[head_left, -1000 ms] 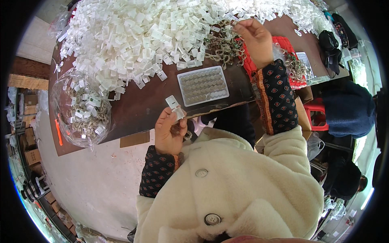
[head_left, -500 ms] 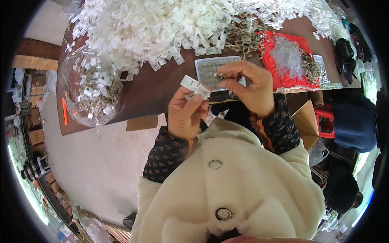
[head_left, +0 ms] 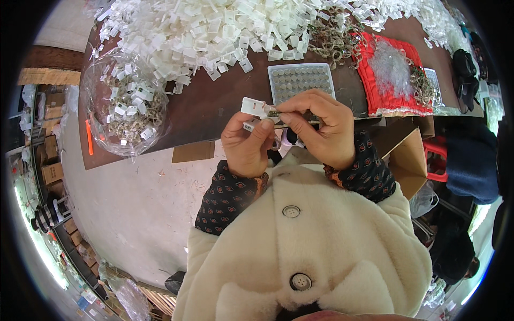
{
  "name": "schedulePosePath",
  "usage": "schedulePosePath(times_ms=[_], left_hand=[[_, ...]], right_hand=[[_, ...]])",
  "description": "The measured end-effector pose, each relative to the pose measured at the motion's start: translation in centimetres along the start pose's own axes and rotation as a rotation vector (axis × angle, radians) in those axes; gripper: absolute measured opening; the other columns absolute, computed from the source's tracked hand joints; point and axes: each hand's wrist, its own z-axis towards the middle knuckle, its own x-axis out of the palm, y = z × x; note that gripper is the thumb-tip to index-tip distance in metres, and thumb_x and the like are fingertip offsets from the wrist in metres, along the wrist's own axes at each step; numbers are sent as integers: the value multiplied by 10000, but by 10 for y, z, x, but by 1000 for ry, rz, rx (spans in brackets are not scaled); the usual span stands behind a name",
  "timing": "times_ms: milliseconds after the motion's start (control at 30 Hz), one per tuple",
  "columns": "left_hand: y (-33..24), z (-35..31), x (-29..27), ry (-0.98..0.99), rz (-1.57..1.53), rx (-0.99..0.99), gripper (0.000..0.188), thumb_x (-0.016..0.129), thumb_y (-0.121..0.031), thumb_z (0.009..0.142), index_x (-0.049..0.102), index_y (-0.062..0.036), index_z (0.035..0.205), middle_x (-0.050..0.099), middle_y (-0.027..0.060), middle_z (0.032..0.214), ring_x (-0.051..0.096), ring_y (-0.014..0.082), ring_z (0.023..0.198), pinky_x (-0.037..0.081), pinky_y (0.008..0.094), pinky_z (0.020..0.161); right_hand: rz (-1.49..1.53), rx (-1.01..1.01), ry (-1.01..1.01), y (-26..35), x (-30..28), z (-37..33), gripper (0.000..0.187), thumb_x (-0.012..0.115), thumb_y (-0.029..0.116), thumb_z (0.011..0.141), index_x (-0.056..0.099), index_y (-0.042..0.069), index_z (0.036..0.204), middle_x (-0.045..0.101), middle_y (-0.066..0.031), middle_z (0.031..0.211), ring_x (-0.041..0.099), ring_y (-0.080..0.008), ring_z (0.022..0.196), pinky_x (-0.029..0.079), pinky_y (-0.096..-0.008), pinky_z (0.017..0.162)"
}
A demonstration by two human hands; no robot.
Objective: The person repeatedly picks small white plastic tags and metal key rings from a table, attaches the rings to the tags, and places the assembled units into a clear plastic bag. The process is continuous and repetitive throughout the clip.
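My left hand [head_left: 245,148] is closed around a small white plastic case [head_left: 252,106], held between thumb and fingers above the table's front edge. A second white piece sits lower, against the fingers. From the right, my right hand [head_left: 327,128] pinches a small dark part with a wire [head_left: 273,113] against the case's right end. Its fingertips hide most of that part. Just behind my hands lies a pale tray [head_left: 300,66] with rows of round silvery discs.
A big heap of white plastic cases [head_left: 209,32] covers the table's back. Bundled wires [head_left: 334,40] lie beside a red cloth [head_left: 369,88] bearing clear plastic pieces. At left are a clear bag [head_left: 158,120] of parts and an orange tool [head_left: 89,137]. A cardboard box [head_left: 409,160] stands at right.
My right hand has moved left and slightly down, bringing the small part from a gap away up to the case. My left hand keeps its hold on the case. The view has shifted a little.
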Motion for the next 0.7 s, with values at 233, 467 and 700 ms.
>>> schedulePosePath(times_ms=[233, 467, 700], left_hand=[[-1, -3, 4, -32, 22, 95, 243, 724, 6, 859, 655, -43, 1087, 675, 55, 909, 607, 87, 671, 497, 175, 532], [0, -2, 1, 29, 56, 219, 185, 708, 8, 874, 643, -46, 1038, 683, 68, 958, 625, 85, 713, 524, 178, 565], [3, -6, 7, -35, 107, 251, 219, 667, 33, 905, 574, -41, 1089, 673, 93, 958, 583, 86, 675, 471, 206, 544]], right_hand=[[99, 101, 67, 4, 0, -1, 171, 696, -63, 851, 716, -5, 1011, 670, -86, 913, 630, -122, 811, 501, -248, 725], [305, 169, 132, -4, 4, -5, 216, 696, -82, 851, 721, -13, 1053, 676, -91, 949, 653, -125, 847, 511, -246, 738], [298, 216, 75, 0, 14, -7, 244, 660, -81, 874, 660, -21, 1111, 681, -73, 993, 647, -95, 863, 511, -232, 752]])
